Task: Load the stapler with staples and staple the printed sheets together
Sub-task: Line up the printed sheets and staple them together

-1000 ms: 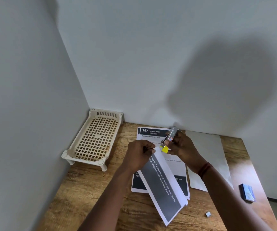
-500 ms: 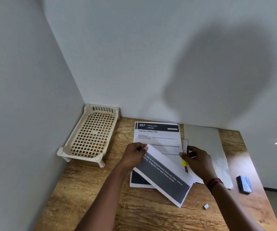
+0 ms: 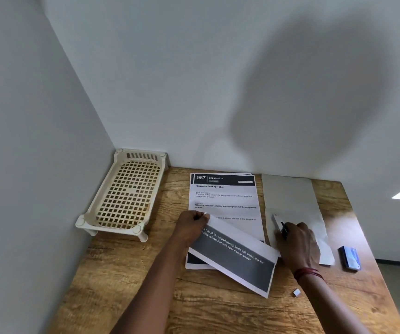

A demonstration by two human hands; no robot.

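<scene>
Now the left hand (image 3: 191,227), near the centre of the frame, pinches with closed fingers the corner of a folded printed sheet (image 3: 237,257), a white paper with a wide dark band and slanted white text, lifted at an angle over the flat printed sheets (image 3: 225,201) that lie on the wooden table (image 3: 126,285). To the right of centre, the right hand (image 3: 297,242) is curled around the stapler (image 3: 278,222), a narrow silver metal bar with a dark part; it rests low on a plain grey sheet (image 3: 290,196), just beside the printed sheets. A red thread band (image 3: 308,273) circles the right wrist. At the right edge of the table lies a small blue staple box (image 3: 350,257), rectangular, and lower, near the right forearm, a tiny pale block (image 3: 296,292). In the left part of the frame stands a cream plastic tray (image 3: 126,196) with a grid bottom and short legs, in the corner of the smooth grey walls.
</scene>
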